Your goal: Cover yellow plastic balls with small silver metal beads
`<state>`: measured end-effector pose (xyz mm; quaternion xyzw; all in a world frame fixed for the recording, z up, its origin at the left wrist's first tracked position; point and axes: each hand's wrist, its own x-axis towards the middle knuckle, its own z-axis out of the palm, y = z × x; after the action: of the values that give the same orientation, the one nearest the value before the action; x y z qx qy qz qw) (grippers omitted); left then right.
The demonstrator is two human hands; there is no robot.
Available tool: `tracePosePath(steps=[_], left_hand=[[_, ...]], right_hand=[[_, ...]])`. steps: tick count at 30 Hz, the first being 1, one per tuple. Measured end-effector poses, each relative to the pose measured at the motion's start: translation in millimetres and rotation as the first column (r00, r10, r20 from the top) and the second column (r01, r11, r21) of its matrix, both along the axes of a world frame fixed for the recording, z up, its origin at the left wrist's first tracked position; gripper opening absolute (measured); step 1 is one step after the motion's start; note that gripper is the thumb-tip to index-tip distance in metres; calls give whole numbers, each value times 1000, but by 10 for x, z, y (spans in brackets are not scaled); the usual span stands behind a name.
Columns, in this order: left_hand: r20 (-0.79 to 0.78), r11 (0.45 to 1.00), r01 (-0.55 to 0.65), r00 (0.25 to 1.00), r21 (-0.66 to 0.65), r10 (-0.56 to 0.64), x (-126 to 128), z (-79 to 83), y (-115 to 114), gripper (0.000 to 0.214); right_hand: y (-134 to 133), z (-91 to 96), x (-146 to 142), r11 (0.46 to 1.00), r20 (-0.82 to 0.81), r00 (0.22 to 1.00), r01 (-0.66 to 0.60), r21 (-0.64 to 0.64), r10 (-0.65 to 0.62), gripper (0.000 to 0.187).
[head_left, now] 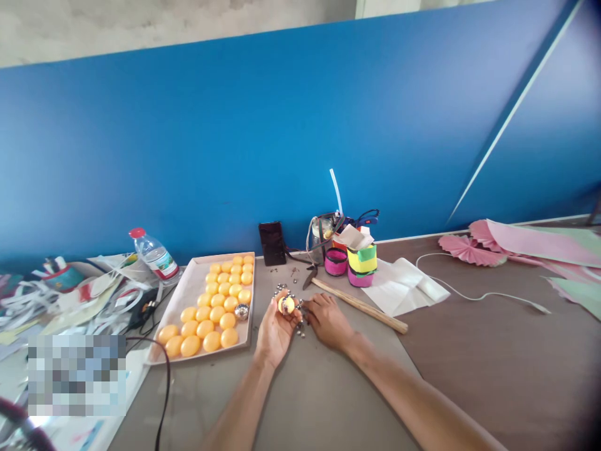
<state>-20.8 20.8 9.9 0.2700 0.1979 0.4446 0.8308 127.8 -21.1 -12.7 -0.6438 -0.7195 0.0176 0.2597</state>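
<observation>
A yellow-orange ball (286,305) with shiny metal bits on its surface rests in my left hand (273,332), the fingers closed around it. Just to its right, my right hand (328,321) is lowered to the mat with curled fingers. Its fingertips are at the small silvery metal beads (301,333), and whatever they pinch is hidden. More of these beads lie scattered behind and beside my left hand. To the left, a white tray (188,282) holds rows of orange balls (216,299) and one silver-covered ball (241,311).
A hammer (361,304) with a wooden handle lies behind my right hand. Farther back stand a black phone (272,243), a magenta tape roll (335,262) and a yellow-and-magenta container (361,266). Left are a water bottle (157,255) and clutter; right, a white cable (488,294) and pink paper (472,250).
</observation>
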Motion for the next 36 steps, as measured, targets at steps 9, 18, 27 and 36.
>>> tracePosePath(steps=[9, 18, 27, 36], left_hand=[[-71, 996, -48, 996, 74, 54, 11, -41, -11, 38], [28, 997, -63, 998, -47, 65, -10, -73, 59, 39], [69, 987, -137, 987, -81, 143, -7, -104, 90, 34], [60, 983, -176, 982, -60, 179, 8, -121, 96, 37]], right_hand=[[36, 67, 309, 909, 69, 908, 406, 90, -412, 34], [88, -67, 444, 900, 178, 883, 436, 32, -434, 26], [-86, 176, 127, 890, 102, 991, 35, 456, -91, 26], [-124, 212, 84, 873, 82, 997, -31, 486, -10, 27]])
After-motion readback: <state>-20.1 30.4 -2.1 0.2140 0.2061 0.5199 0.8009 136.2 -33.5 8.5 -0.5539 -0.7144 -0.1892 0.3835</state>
